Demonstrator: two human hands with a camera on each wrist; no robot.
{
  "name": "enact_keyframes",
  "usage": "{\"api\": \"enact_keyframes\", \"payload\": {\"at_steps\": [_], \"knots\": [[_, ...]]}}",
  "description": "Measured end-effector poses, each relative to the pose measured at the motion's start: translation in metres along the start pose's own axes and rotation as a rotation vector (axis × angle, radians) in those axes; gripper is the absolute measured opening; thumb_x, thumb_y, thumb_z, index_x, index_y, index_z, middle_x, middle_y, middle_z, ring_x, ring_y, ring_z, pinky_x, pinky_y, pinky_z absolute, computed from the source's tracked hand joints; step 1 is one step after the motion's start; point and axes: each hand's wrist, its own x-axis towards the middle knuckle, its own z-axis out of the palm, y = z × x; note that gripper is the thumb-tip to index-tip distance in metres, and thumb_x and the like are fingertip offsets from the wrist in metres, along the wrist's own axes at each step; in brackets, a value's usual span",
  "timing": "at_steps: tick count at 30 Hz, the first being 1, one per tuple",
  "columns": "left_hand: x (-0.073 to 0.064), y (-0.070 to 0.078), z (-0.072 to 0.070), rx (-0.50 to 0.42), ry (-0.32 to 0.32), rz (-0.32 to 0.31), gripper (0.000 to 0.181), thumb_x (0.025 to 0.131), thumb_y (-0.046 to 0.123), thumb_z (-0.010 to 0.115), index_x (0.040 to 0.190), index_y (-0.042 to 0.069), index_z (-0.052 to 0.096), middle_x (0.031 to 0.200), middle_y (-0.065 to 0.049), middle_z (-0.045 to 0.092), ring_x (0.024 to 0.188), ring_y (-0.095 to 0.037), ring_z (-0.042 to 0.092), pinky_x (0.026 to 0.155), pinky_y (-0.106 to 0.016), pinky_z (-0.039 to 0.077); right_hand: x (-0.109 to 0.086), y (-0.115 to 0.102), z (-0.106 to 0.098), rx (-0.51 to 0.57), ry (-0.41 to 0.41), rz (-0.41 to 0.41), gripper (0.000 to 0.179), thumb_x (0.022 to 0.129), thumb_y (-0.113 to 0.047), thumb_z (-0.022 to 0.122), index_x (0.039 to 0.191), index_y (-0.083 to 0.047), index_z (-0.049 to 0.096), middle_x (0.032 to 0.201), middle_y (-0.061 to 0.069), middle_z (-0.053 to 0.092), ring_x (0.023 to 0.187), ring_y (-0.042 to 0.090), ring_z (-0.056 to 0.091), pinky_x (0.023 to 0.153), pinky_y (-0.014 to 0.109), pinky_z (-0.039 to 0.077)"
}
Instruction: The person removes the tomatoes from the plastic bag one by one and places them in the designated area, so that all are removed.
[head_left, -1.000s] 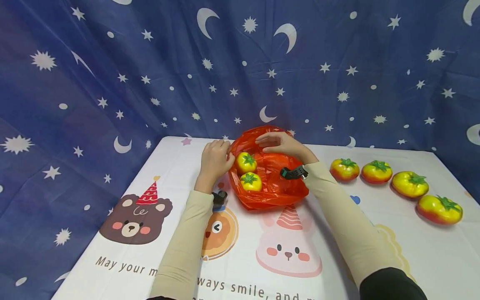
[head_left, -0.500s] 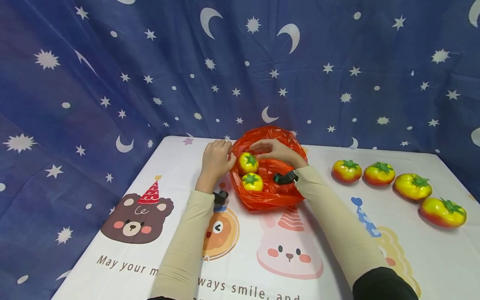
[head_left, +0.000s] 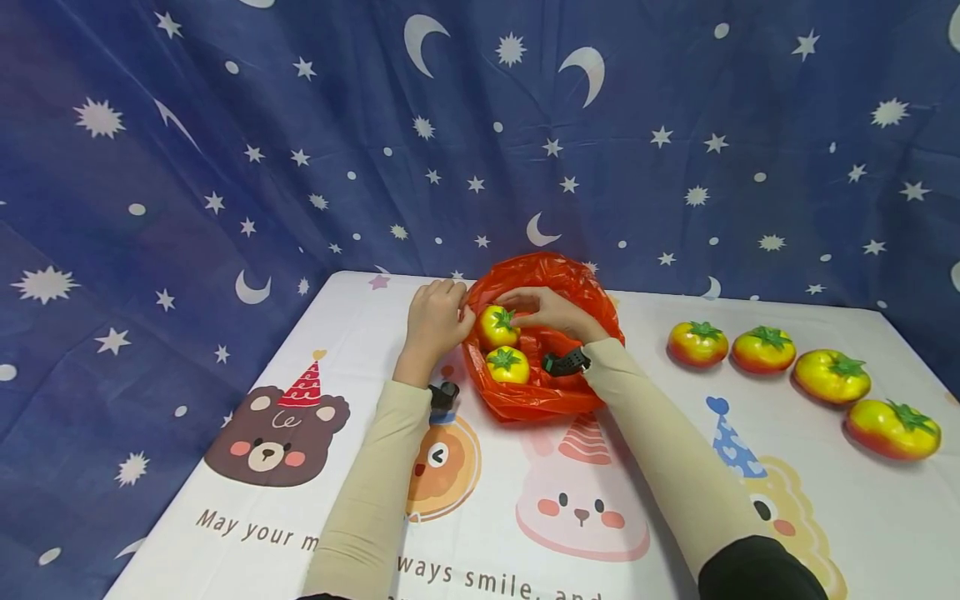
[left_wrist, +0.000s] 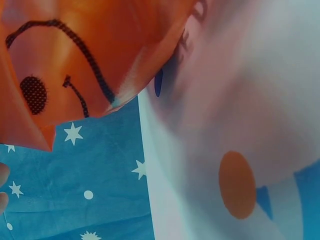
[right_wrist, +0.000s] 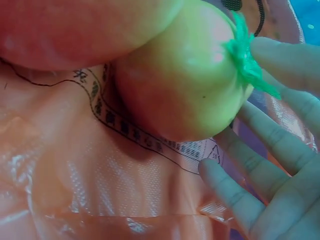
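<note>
A red plastic bag point(head_left: 551, 408) lies spread on the table with its mouth facing up. Inside it, to the left, sit two glossy yellow-red tomatoes with green leafy tops, a far one point(head_left: 497, 330) and a near one point(head_left: 508, 367). My left hand point(head_left: 437, 321) pinches the bag's left rim. Reaching into the bag, my right hand point(head_left: 551, 310) holds the far tomato. In the right wrist view the thumb point(right_wrist: 285, 60) is at its green top and the fingers are spread along its side. The left wrist view shows the bag's printed outside point(left_wrist: 65, 75) and two fingertips.
Several more tomatoes point(head_left: 832, 375) stand in a curved row on the right of the table. The white tablecloth point(head_left: 262, 567) carries printed cartoon animals and lettering. Behind the table hangs a blue curtain point(head_left: 337, 108) with moons and stars.
My right hand has come down and left from over the far side of the bag to the far tomato. The left hand keeps its place at the rim.
</note>
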Motion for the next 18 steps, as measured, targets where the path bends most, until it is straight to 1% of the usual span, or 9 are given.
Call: {"api": "enact_keyframes", "payload": {"at_steps": [5, 12, 18], "knots": [[0.0000, -0.0002, 0.0003, 0.000, -0.009, -0.009, 0.010, 0.078, 0.015, 0.059, 0.073, 0.007, 0.054, 0.070, -0.007, 0.056, 0.069, -0.025, 0.054, 0.069, -0.038, 0.045, 0.0017, 0.0042, 0.0021, -0.001, 0.001, 0.010, 0.048, 0.086, -0.010, 0.064, 0.132, -0.004, 0.050, 0.135, 0.017, 0.053, 0.128, 0.032, 0.048, 0.103, 0.044, 0.041], [-0.0004, -0.0003, 0.0010, 0.001, -0.002, -0.002, 0.010, 0.077, 0.015, 0.058, 0.072, 0.007, 0.054, 0.069, -0.007, 0.057, 0.069, -0.025, 0.055, 0.068, -0.038, 0.045, 0.0012, 0.0085, 0.0045, 0.027, -0.003, 0.019, 0.050, 0.087, -0.009, 0.062, 0.134, -0.004, 0.047, 0.137, 0.019, 0.050, 0.129, 0.034, 0.045, 0.104, 0.047, 0.039], [0.0001, -0.0007, 0.0014, 0.002, -0.017, -0.008, 0.010, 0.078, 0.015, 0.059, 0.073, 0.007, 0.055, 0.071, -0.007, 0.057, 0.070, -0.025, 0.055, 0.069, -0.038, 0.045, 0.0017, 0.0098, 0.0074, 0.024, -0.020, 0.020, 0.052, 0.088, -0.009, 0.060, 0.136, -0.001, 0.043, 0.138, 0.022, 0.047, 0.129, 0.037, 0.044, 0.104, 0.048, 0.039]]}}
